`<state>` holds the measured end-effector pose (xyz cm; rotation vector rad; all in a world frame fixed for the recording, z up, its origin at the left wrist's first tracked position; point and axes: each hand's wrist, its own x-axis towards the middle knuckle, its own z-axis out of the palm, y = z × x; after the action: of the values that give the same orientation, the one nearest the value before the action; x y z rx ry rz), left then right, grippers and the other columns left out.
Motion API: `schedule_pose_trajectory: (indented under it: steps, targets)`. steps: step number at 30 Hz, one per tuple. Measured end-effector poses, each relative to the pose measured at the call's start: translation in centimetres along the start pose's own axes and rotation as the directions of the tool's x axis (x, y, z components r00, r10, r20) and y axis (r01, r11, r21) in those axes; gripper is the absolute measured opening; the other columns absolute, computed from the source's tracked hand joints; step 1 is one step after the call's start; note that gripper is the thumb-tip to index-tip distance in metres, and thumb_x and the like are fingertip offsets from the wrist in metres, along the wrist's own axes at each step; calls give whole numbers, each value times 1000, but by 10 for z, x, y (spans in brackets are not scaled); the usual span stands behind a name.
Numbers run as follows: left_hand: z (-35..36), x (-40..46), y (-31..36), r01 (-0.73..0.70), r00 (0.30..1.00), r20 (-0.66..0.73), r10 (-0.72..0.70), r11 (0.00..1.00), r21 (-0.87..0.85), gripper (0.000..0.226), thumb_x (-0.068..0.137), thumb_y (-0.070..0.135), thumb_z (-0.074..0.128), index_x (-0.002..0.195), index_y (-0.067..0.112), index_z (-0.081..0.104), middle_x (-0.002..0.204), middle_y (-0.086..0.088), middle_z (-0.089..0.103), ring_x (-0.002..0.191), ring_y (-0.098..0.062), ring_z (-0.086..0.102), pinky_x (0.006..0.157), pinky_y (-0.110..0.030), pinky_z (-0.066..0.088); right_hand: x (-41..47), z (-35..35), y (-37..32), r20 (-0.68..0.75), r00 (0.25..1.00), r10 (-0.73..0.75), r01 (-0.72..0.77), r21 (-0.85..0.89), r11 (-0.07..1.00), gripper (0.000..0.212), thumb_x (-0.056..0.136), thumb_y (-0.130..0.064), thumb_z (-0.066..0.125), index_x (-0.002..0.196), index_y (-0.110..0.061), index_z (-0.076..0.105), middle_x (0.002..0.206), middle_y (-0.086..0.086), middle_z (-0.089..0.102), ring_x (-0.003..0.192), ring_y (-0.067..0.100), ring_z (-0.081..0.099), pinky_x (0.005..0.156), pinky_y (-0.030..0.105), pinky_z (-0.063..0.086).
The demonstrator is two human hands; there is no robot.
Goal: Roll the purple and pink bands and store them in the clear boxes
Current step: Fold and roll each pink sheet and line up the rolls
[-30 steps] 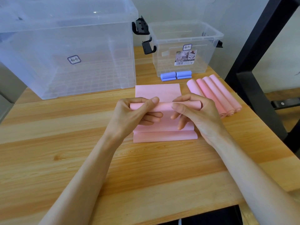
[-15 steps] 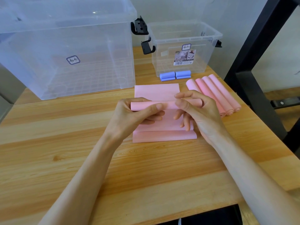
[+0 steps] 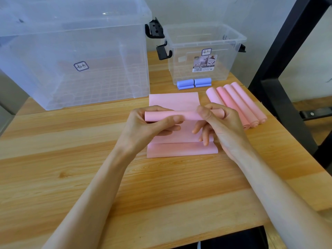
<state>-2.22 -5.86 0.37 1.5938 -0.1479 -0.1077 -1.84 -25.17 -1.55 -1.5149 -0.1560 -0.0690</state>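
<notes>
A half-rolled pink band (image 3: 181,115) is pinched at mid-counter (image 3: 71,168) by the left hand (image 3: 143,128) and right hand (image 3: 221,126), each clamped on 1 end, apparently so the roll is kept tight. 4 finished pink rolls (image 3: 239,105) are laid to the right, near the small clear box (image 3: 204,51).
</notes>
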Motion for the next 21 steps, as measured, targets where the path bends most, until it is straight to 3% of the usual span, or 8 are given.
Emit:
schedule_pose_trajectory:
  steps: [3,5,8,11,15,18,21]
  targets:
    - [0,0,-1,10,1000,-4,-10,1000,15,20,80,19,75,92,4,73,88,-11,77,80,-18,75,70,-24,59,-1,-2,0,13,1000,-23,23,-47,999,39,75,-39,73,102,-12,68,62,7,70,49,36,58,60,39,57]
    - [-1,1,-2,16,1000,-14,-16,1000,23,19,85,16,72,96,2,72,88,-10,77,80,-19,75,70,-24,59,-1,-2,0,28,999,-22,24,-73,997,45,72,-38,76,108,-13,67,68,8,73,48,34,58,62,41,57]
    - [-1,1,-1,14,1000,-18,-14,1000,9,21,86,18,71,102,4,72,88,-7,78,81,-19,76,70,-23,59,0,-1,0,31,999,-31,33,-85,996,38,74,-33,76,99,-6,68,72,11,73,39,21,55,59,44,55]
    - [0,-1,1,17,1000,-3,-17,999,-44,31,77,29,71,105,17,72,86,-6,78,82,-18,76,70,-22,58,0,-1,0,15,1000,-25,26,-62,998,33,77,-32,73,86,-1,67,64,11,70,35,19,53,51,36,53]
    - [0,0,0,7,1000,-13,-8,998,-64,32,75,27,72,100,7,74,87,-10,77,84,-20,76,73,-25,59,-1,-1,1,1,1000,-15,15,-52,999,34,77,-35,71,82,-1,65,60,11,69,34,17,52,47,27,51]
    - [0,0,0,-14,1000,-29,12,998,-69,26,75,24,72,94,6,74,87,-6,77,84,-20,76,73,-23,58,1,-3,2,15,1000,-24,25,-63,998,37,74,-32,76,99,-6,68,67,10,72,41,23,56,57,37,54]
    - [-1,1,0,-18,999,-38,15,997,-69,14,80,18,72,90,8,74,88,0,77,84,-20,76,74,-23,58,2,-4,3,51,998,-37,41,-63,997,49,69,-27,80,114,-18,66,68,7,73,55,35,62,62,37,56]
